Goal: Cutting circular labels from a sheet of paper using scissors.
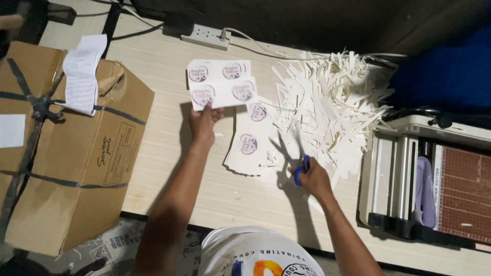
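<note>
1 label strip [223, 94] in left hand [203, 124]

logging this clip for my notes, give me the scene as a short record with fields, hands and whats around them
left hand: holds a printed sticker strip by its lower edge
right hand: grips blue-handled scissors, blades open
between hands: stack of printed sheets
behind scissors: heap of white paper offcuts
right side: paper cutter
left side: strapped cardboard box
surface: pale wood table with a power strip

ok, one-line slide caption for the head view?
Left hand holds a printed sticker strip, right hand holds blue-handled scissors beside a paper offcut pile.
</note>
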